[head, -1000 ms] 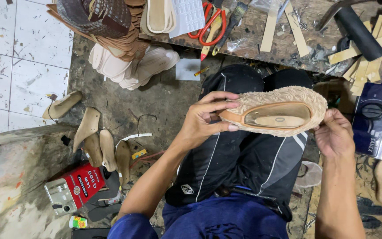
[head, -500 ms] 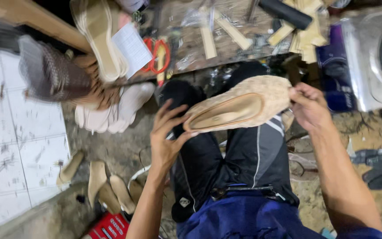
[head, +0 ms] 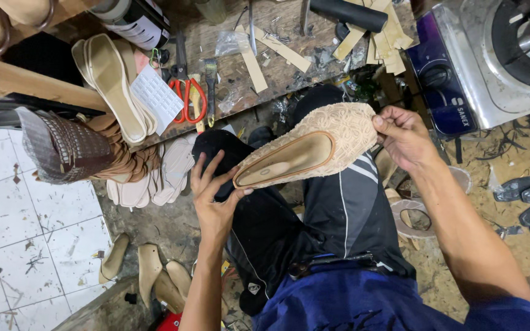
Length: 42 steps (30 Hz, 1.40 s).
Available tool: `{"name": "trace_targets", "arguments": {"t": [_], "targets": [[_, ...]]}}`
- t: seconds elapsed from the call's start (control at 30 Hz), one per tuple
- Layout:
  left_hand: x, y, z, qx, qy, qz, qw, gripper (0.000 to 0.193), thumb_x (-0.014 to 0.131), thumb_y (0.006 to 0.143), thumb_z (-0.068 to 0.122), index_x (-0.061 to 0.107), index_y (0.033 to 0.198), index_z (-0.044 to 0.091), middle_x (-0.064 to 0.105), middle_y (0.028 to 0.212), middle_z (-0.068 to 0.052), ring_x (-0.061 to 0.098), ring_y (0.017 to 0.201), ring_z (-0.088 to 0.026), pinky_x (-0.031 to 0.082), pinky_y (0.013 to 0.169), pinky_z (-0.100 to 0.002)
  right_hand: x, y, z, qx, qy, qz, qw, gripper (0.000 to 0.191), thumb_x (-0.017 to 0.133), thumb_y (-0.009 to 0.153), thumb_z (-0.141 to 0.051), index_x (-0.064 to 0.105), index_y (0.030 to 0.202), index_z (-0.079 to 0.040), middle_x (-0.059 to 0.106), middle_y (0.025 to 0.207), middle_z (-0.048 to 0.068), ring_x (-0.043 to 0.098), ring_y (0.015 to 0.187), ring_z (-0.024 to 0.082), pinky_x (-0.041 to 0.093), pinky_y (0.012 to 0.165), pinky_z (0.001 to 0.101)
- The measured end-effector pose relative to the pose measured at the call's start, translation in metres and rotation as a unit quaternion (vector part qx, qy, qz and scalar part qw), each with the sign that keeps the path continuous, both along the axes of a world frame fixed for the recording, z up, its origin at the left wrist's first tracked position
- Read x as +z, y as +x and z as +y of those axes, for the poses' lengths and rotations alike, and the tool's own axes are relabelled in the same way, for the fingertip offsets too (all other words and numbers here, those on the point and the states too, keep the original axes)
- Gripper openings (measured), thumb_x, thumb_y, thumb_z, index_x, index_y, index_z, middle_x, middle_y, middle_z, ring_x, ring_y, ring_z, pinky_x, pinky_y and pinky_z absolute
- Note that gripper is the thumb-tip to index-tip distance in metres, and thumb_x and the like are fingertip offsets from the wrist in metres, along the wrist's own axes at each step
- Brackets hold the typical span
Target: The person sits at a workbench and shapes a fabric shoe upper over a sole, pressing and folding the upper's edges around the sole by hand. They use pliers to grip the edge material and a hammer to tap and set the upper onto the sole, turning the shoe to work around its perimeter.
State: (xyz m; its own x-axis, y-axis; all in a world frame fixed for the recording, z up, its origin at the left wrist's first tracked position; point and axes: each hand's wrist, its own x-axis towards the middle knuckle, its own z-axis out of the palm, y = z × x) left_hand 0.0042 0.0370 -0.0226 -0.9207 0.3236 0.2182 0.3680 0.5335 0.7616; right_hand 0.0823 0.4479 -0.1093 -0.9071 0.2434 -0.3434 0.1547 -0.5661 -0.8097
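The person is sitting with knees bent, dark trousers [head: 332,214] filling the middle of the view, and is holding a beige lace-covered shoe [head: 314,147] above the lap, tilted with its opening facing up and its toe end toward the right. The right hand [head: 406,138] is reaching in from the lower right, forearm angled up, fingers curled and thumb pressing, pinching the rounded toe end of the shoe. The left hand [head: 213,196] is rising from below with the palm toward the shoe, fingers spreading apart, fingertips touching the narrower end and its underside.

Beyond the knees a scuffed wooden workbench [head: 277,79] is carrying scraps. At the upper right a gas stove [head: 486,61] with a purple front panel is standing. On the left a stack of pale insoles [head: 108,86] is lying on the bench, with a white printed paper slip [head: 157,98] just beside it and red-handled scissors [head: 185,92] next to that. A dark bottle with a white label [head: 136,21] is lying at the top left. A small red box [head: 170,322] is peeking in at the bottom edge.
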Motion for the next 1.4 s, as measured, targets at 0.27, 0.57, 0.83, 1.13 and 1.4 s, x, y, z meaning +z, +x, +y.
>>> {"name": "trace_targets", "arguments": {"t": [0.27, 0.57, 0.83, 1.13, 1.4], "targets": [[0.047, 0.063, 0.093, -0.105, -0.038, 0.126, 0.986, 0.060, 0.085, 0.084, 0.033, 0.064, 0.136, 0.012, 0.050, 0.151, -0.017, 0.041, 0.147, -0.040, 0.023, 0.125, -0.061, 0.052, 0.014, -0.033, -0.004, 0.032, -0.015, 0.999, 0.010, 0.073, 0.099, -0.008, 0.066, 0.091, -0.008, 0.070, 0.087, 0.001, 0.062, 0.075, 0.008, 0.049, 0.068, 0.0247], [0.061, 0.060, 0.136, -0.096, -0.068, 0.297, 0.948, 0.046, 0.059, 0.096, 0.012, 0.056, 0.141, 0.000, 0.060, 0.141, -0.016, 0.055, 0.137, -0.032, 0.035, 0.123, -0.051, 0.145, 0.031, -0.088, 0.013, -0.006, -0.047, 0.999, 0.011, 0.068, 0.100, -0.010, 0.065, 0.090, -0.007, 0.070, 0.094, 0.004, 0.067, 0.087, 0.014, 0.054, 0.077, 0.0314], [0.106, 0.031, 0.090, -0.131, 0.030, 0.270, 0.953, 0.046, 0.061, 0.094, 0.004, 0.056, 0.139, -0.004, 0.061, 0.141, -0.016, 0.059, 0.133, -0.033, 0.038, 0.121, -0.051, 0.213, 0.038, -0.133, 0.000, -0.097, -0.045, 0.994, 0.031, 0.058, 0.093, -0.013, 0.065, 0.118, 0.003, 0.077, 0.111, 0.013, 0.074, 0.107, 0.022, 0.057, 0.097, 0.0357], [0.121, -0.083, 0.019, -0.123, 0.363, 0.002, 0.924, 0.057, 0.073, 0.097, 0.005, 0.050, 0.148, -0.003, 0.063, 0.140, -0.009, 0.058, 0.132, -0.016, 0.044, 0.117, -0.031, 0.116, 0.111, -0.199, 0.481, 0.530, 0.041, 0.697, 0.035, 0.076, 0.086, -0.032, 0.072, 0.116, -0.015, 0.073, 0.107, 0.011, 0.073, 0.097, 0.030, 0.058, 0.084, 0.0378], [0.095, -0.121, 0.019, -0.099, 0.395, 0.001, 0.913, 0.056, 0.074, 0.096, 0.004, 0.052, 0.147, -0.005, 0.065, 0.136, -0.009, 0.060, 0.129, -0.017, 0.045, 0.116, -0.033, 0.059, 0.094, -0.195, 0.508, 0.442, -0.012, 0.739, 0.037, 0.079, 0.090, -0.037, 0.068, 0.112, -0.009, 0.072, 0.098, 0.012, 0.071, 0.093, 0.027, 0.054, 0.085, 0.0350]]}}
